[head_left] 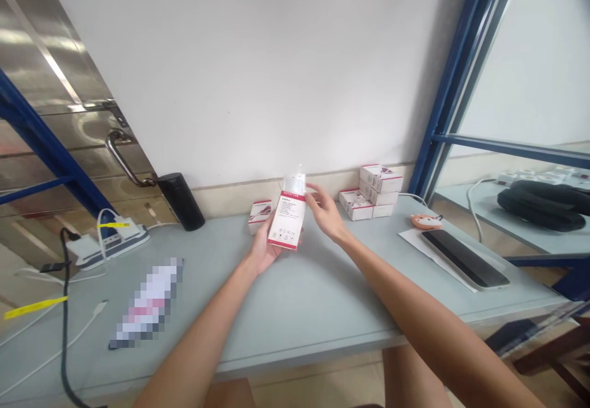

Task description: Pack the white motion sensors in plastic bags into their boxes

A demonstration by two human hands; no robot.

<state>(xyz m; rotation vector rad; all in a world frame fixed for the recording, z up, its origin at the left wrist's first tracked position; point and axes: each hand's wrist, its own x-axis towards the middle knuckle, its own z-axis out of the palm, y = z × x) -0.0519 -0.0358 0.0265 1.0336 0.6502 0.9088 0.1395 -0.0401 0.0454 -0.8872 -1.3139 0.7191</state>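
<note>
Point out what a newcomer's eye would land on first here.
Most likely the white-and-red box in the middle of the view, held up in the left hand with the right hand at its upper end. Next might come the stacked boxes with similar colours, to the right by the wall, and the black cylinder at the back left of the grey table.

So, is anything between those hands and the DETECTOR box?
Nothing visible: the left hand holds the DETECTOR box, and the right hand is at its upper end. A small box stands behind, not between.
</note>
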